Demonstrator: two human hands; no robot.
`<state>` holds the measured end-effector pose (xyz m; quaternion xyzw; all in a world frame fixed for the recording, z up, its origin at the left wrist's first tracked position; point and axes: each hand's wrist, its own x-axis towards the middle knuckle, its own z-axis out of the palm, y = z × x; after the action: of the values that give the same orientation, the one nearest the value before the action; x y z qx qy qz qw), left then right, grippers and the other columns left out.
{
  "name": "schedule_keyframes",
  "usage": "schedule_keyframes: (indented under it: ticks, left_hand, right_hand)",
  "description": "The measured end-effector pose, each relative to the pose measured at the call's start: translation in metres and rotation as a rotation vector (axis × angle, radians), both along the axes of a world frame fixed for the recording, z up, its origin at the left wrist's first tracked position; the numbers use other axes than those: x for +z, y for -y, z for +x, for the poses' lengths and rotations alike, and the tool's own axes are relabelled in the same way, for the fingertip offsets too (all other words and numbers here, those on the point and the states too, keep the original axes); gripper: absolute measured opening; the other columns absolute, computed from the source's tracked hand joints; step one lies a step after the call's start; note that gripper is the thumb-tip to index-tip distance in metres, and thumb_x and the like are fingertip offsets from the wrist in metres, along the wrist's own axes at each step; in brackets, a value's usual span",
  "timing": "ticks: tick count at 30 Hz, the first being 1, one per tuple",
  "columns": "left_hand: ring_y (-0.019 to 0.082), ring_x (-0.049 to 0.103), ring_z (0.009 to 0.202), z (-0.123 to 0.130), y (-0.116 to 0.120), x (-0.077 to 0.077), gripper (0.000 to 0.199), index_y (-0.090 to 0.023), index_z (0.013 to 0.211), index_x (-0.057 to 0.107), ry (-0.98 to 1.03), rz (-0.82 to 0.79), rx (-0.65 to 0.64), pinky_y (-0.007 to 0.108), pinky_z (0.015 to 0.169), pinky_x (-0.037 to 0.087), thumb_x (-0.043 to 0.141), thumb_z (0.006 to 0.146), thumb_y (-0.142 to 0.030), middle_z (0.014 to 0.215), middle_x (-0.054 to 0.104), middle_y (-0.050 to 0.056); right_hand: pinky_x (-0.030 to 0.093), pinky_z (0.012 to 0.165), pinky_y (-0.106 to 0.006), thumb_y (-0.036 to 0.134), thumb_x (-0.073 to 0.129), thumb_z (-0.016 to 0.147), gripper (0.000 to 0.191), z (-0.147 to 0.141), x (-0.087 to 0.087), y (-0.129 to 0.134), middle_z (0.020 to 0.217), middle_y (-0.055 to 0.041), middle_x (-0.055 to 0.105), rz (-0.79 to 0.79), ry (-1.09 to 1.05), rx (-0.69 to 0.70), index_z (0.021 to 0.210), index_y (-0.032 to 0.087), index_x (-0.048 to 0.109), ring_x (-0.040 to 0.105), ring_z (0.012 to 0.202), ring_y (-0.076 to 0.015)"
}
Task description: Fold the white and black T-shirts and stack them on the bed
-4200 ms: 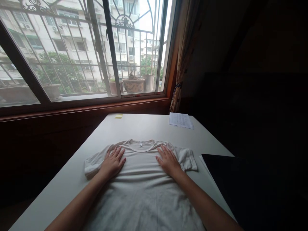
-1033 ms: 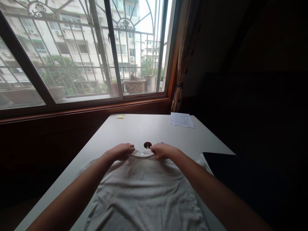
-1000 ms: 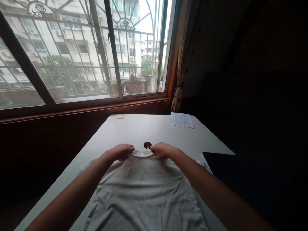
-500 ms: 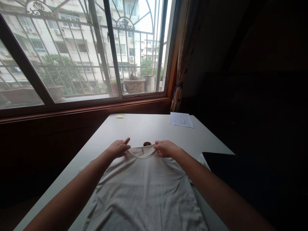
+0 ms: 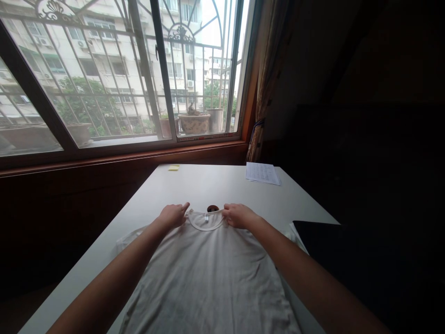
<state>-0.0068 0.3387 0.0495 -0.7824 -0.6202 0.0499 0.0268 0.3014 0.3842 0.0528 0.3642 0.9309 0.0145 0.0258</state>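
A white T-shirt lies spread over the table, its round neckline towards the far side and a small label inside the collar. My left hand is closed on the fabric just left of the neckline, with one finger pointing up and forward. On the other side of the collar, my right hand pinches the shirt's shoulder edge. Both forearms reach over the shirt and hide parts of its sides and sleeves. Just beyond the collar, a dark round hole-like fitting shows in the tabletop.
The white table stands below a barred window. Yellow sticky notes and printed papers lie along its far edge. A black flat object rests at the right edge, and a curtain hangs behind.
My left hand has shifted slightly towards the collar and its fingers have drawn together. The collar lies a little lower, showing its label better. My right hand stays almost still.
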Motion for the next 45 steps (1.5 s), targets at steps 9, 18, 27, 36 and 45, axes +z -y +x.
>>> schedule_keyframes:
  ticks: [9, 18, 27, 36, 45]
  left_hand:
    - [0.030, 0.052, 0.119, 0.003, -0.001, -0.029, 0.039, -0.023, 0.134, 0.055, 0.128, 0.115, 0.099, 0.039, 0.093, 0.046, 0.051, 0.098, -0.040, 0.129, 0.060, 0.013]
    - [0.036, 0.007, 0.154, -0.003, -0.002, -0.071, 0.060, -0.030, 0.156, 0.032, 0.230, 0.173, 0.367, 0.068, 0.116, 0.018, 0.025, 0.103, -0.056, 0.165, 0.028, 0.008]
    - [0.035, 0.015, 0.154, -0.013, -0.012, -0.070, 0.057, -0.028, 0.154, 0.038, 0.232, 0.172, 0.397, 0.066, 0.118, 0.018, 0.026, 0.104, -0.052, 0.166, 0.028, 0.006]
    - [0.027, 0.045, 0.138, 0.044, -0.003, -0.047, 0.038, -0.020, 0.127, 0.066, 0.287, 0.461, -0.136, 0.047, 0.119, 0.033, 0.047, 0.095, -0.014, 0.136, 0.063, 0.010]
    - [0.027, 0.032, 0.149, 0.116, -0.016, -0.055, 0.045, -0.029, 0.148, 0.048, 0.248, 0.195, -0.441, 0.056, 0.119, 0.029, 0.037, 0.105, -0.030, 0.152, 0.052, 0.003]
  right_hand:
    - [0.046, 0.089, -0.029, 0.013, 0.057, 0.086, 0.052, 0.007, -0.021, -0.008, 0.131, -0.0063, 0.057, 0.033, -0.196, -0.166, 0.136, 0.028, 0.054, 0.059, 0.110, -0.0207]
    - [0.044, 0.100, -0.037, 0.036, 0.051, 0.100, 0.028, 0.032, -0.074, -0.006, 0.127, -0.0085, 0.059, 0.107, -0.395, -0.368, 0.122, 0.025, 0.063, 0.052, 0.115, -0.0248]
    - [0.044, 0.103, -0.044, 0.028, 0.053, 0.097, 0.030, 0.062, -0.073, -0.014, 0.125, -0.0127, 0.061, 0.210, -0.508, -0.421, 0.123, 0.020, 0.064, 0.052, 0.114, -0.0286]
    - [0.046, 0.107, -0.035, 0.024, 0.050, 0.098, 0.029, 0.026, -0.066, 0.023, 0.124, -0.0056, 0.068, 0.158, -0.479, -0.160, 0.118, 0.025, 0.071, 0.058, 0.117, -0.0217]
    - [0.035, 0.120, -0.044, 0.033, 0.043, 0.101, 0.050, 0.031, -0.085, 0.033, 0.154, -0.0089, 0.050, 0.117, -0.398, -0.152, 0.148, 0.019, 0.051, 0.044, 0.142, -0.0245]
